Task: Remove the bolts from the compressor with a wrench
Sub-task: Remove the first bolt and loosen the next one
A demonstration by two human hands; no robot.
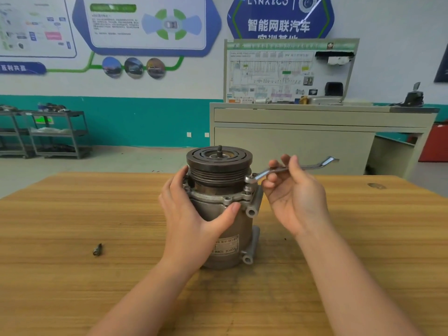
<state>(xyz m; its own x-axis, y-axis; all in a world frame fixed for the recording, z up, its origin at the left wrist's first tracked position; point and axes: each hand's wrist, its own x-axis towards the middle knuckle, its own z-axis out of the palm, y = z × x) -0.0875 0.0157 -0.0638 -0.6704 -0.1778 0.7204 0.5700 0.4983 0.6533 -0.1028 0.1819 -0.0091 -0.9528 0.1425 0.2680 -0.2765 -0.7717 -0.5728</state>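
The compressor stands upright at the middle of the wooden surface, pulley end up, with the left hand wrapped round its body from nine o'clock, fingers curled behind and thumb across the front. The right hand, at three o'clock, pinches the shaft of the wrench, whose ring end sits on a bolt at the flange's right edge. A loose bolt lies on the surface toward eight o'clock, well apart from the compressor.
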